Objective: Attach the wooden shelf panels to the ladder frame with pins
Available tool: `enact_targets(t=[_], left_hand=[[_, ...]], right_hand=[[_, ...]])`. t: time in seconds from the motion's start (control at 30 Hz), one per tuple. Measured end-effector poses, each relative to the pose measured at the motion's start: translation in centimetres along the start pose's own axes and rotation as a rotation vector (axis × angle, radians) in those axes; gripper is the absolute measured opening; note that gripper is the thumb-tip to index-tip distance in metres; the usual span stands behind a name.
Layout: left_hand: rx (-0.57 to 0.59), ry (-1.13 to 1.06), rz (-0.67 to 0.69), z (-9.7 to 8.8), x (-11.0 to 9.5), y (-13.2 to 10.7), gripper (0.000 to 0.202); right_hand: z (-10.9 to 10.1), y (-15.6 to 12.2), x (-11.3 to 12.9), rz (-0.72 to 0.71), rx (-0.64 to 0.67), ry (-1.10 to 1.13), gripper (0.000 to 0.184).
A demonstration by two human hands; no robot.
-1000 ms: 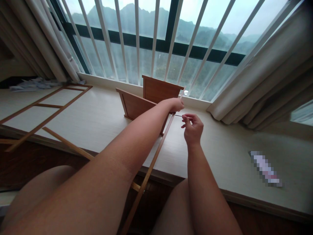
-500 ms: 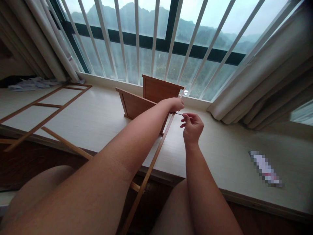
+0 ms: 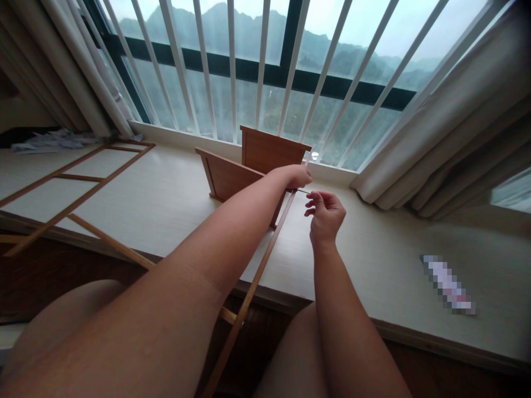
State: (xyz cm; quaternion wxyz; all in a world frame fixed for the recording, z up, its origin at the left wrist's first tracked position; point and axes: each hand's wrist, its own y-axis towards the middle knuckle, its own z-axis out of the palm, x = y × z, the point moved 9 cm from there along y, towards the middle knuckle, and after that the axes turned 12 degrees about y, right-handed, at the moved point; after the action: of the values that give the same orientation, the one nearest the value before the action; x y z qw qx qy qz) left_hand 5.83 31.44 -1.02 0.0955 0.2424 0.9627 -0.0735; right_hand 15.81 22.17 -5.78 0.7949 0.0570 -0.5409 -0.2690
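My left hand (image 3: 299,176) is closed around the wooden frame at the upper end of a long, slim wooden rail (image 3: 265,262); its fingertips are partly hidden. The rail slants down toward me between my legs. With thumb and fingers my right hand (image 3: 327,216) pinches a thin metal rod (image 3: 303,191), which looks like a hex key. The rod's far end meets the frame just below my left hand. Behind my left forearm stand two brown wooden panels, a nearer one (image 3: 232,176) and a farther one (image 3: 274,146) by the window.
A ladder-like wooden frame (image 3: 89,196) lies at the left of the pale window ledge (image 3: 373,260). Another wooden bar (image 3: 112,240) slants over the ledge's front edge. A blurred packet (image 3: 450,284) lies at right. White window bars (image 3: 232,72) and curtains (image 3: 440,121) bound the back.
My right fingers have shifted slightly on the thin rod, whose rear end no longer shows past them. The left hand keeps its hold, and the wooden parts stay in place.
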Motion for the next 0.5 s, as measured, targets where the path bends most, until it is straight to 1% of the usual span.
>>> enact_targets(t=[0.17,0.33,0.5], left_hand=[[-0.004,-0.016,0.001,0.1,0.1,0.0,0.03],[-0.016,-0.015,0.006,0.1,0.1,0.1,0.03],[-0.009,-0.03,-0.012,0.1,0.1,0.1,0.03]], right_hand=[[-0.1,-0.1,-0.3,0.036,0.002,0.01,0.029],[-0.3,-0.2,-1.2,0.108,0.02,0.029,0.033],[-0.1,-0.3,-1.4,0.13,0.042,0.004,0.035]])
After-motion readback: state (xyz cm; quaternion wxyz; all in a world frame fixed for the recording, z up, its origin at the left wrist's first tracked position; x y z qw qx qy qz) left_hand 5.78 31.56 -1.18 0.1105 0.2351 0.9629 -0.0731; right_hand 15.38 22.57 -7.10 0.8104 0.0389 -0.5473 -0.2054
